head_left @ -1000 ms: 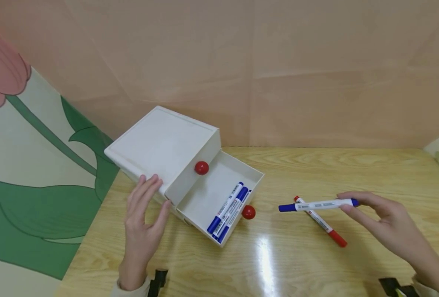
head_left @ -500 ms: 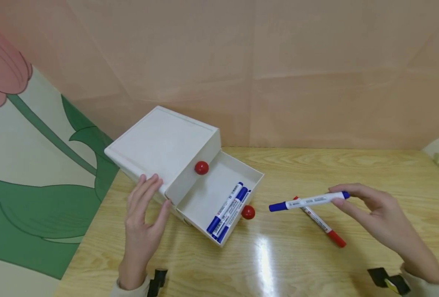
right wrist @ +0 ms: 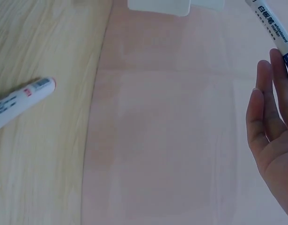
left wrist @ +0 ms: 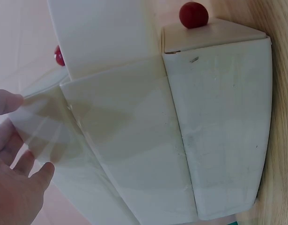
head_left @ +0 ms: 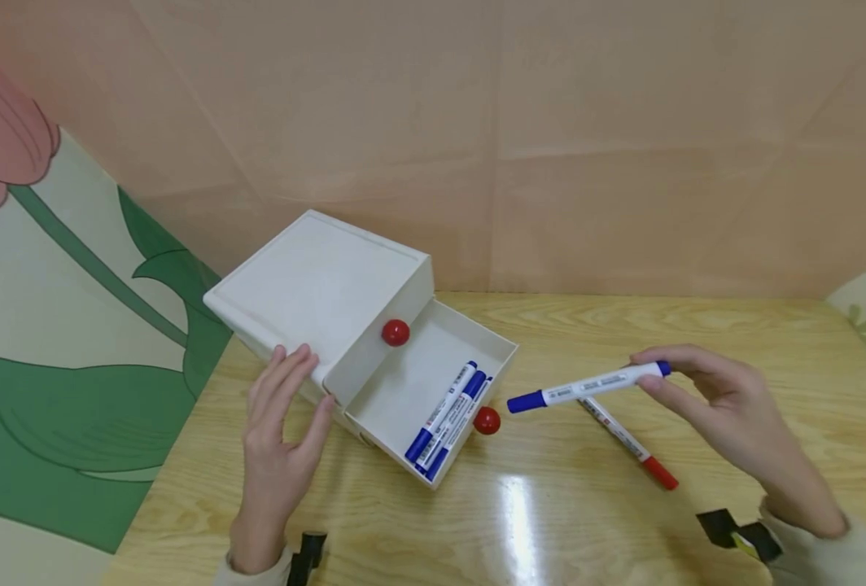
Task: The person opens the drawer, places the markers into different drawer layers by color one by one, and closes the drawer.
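My right hand (head_left: 722, 407) pinches a blue whiteboard marker (head_left: 594, 385) near one end, between thumb and fingers. Its blue cap points left, above the table and close to the open drawer. My left hand (head_left: 279, 448) rests its extended fingers against the side and top edge of a white drawer unit (head_left: 323, 285); the left wrist view shows these fingers (left wrist: 40, 176) by the uppermost tier. The unit's middle drawer (head_left: 385, 407) is pulled out. Several blue markers (head_left: 448, 415) lie side by side along its front. A red-capped marker (head_left: 627, 439) lies on the table below my right hand.
Red round knobs stick out from the upper drawer front, the pulled-out drawer (head_left: 487, 421) and the lowest drawer (left wrist: 194, 15). The wooden table (head_left: 587, 521) meets a pinkish cloth-like backdrop (head_left: 623, 203) behind. A flower-patterned wall (head_left: 74, 325) stands at the left.
My right hand has moved left and slightly up with the blue marker, bringing the cap nearer the drawer. The marker tilts more. My left hand stays in place on the drawer unit.
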`<act>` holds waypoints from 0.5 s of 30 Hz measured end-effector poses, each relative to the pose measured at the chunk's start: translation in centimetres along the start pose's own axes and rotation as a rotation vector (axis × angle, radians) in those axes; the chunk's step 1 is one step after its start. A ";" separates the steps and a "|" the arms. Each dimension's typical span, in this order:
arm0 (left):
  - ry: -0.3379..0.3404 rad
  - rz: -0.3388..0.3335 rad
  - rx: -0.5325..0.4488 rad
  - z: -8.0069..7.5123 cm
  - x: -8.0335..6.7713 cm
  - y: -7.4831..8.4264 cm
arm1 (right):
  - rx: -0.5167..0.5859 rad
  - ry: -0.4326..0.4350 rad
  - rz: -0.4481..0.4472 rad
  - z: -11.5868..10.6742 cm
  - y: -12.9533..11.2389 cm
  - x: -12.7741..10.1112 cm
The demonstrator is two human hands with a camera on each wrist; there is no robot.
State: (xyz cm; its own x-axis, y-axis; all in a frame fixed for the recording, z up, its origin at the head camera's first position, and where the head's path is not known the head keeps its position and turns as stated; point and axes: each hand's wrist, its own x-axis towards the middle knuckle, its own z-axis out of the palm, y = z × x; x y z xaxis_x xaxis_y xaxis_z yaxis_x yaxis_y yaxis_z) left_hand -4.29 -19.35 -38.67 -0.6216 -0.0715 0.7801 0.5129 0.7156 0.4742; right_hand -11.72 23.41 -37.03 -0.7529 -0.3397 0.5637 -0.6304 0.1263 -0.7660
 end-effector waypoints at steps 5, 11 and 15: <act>0.000 0.002 0.002 0.0 0.0 0.0 | 0.000 -0.003 -0.005 0.6 -0.1 0.6; 0.003 0.002 -0.001 0.0 0.0 0.0 | 0.066 -0.002 -0.082 1.5 0.0 1.6; 0.001 -0.003 -0.004 0.0 0.1 0.1 | 0.021 -0.014 -0.074 2.3 -0.1 2.4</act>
State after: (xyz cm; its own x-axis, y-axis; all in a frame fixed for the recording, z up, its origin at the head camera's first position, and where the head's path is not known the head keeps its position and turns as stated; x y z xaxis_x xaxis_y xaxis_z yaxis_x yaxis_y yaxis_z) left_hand -4.27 -19.30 -38.56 -0.6224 -0.0746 0.7791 0.5132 0.7127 0.4782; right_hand -13.02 20.48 -36.27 -0.7019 -0.3607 0.6143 -0.6797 0.0811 -0.7290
